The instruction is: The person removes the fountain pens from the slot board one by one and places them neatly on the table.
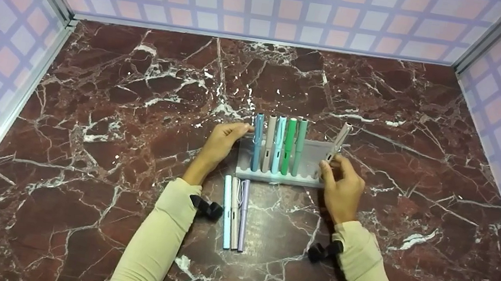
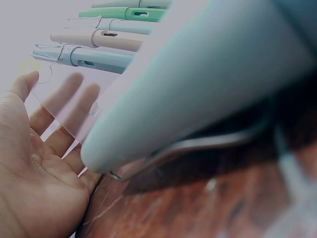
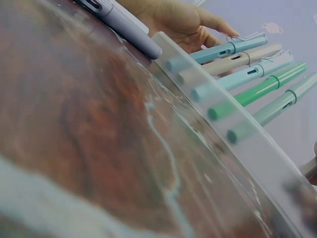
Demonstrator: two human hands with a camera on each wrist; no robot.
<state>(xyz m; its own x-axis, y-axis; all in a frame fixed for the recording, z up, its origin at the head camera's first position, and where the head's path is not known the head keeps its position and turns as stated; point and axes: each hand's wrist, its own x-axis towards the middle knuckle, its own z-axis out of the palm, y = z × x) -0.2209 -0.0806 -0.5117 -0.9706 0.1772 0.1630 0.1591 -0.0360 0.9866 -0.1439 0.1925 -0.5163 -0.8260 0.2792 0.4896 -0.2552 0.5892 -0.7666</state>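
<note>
A clear pen stand [image 1: 312, 156] holds a row of upright pens: a blue pen [image 1: 256, 148], a beige-brown pen [image 1: 270, 138], a light blue pen [image 1: 278, 151], a bright green pen [image 1: 290, 138] and a grey-green pen [image 1: 298, 152]. My left hand [image 1: 220, 143] holds the stand's left edge, its thumb at the edge and its fingers showing through the clear panel in the left wrist view. At the stand's right end, my right hand [image 1: 344, 185] pinches a grey-brown pen [image 1: 342, 136] by its lower part. That pen leans to the right; its lower end is hidden by the fingers.
In front of the stand's left end, a pale blue pen [image 1: 227, 213], a beige pen [image 1: 236, 202] and a purple pen [image 1: 243, 218] lie side by side on the marbled table [image 1: 88, 215]. Checked panels [image 1: 269, 3] enclose the back and sides.
</note>
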